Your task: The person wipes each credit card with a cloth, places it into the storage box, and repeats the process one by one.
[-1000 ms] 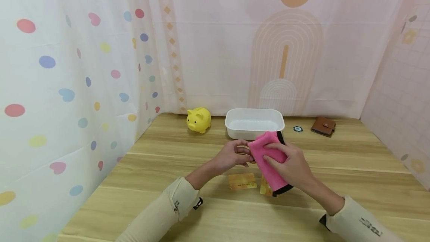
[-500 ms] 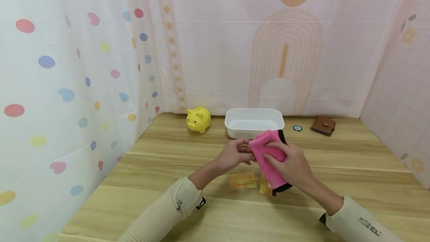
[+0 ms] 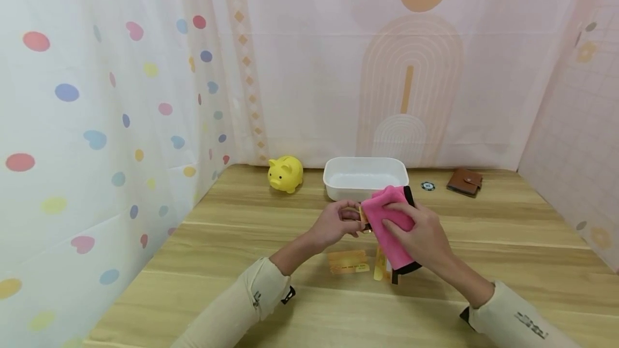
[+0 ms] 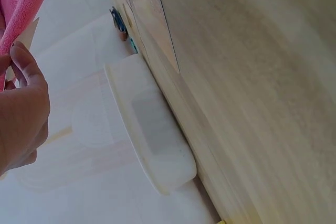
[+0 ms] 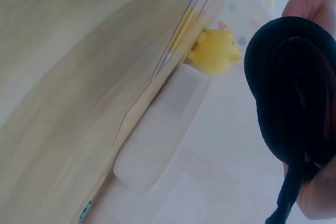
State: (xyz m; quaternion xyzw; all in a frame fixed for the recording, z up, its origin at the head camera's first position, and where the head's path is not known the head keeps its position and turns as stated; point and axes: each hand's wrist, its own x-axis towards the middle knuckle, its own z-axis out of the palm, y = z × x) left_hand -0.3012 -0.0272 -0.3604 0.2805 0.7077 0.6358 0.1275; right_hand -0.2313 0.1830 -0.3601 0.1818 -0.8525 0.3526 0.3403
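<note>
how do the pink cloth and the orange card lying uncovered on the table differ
Look: the pink cloth is plain and black-edged; the orange card is printed. Pose: the cloth is folded in the right hand; the card lies flat on the table. Size: the cloth looks larger, the card smaller.

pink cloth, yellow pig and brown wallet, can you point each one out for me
Pink cloth (image 3: 395, 249), head view: lower part of its pink face.
Yellow pig (image 3: 292, 174), head view: side of its body.
Brown wallet (image 3: 462, 182), head view: middle of its cover.
</note>
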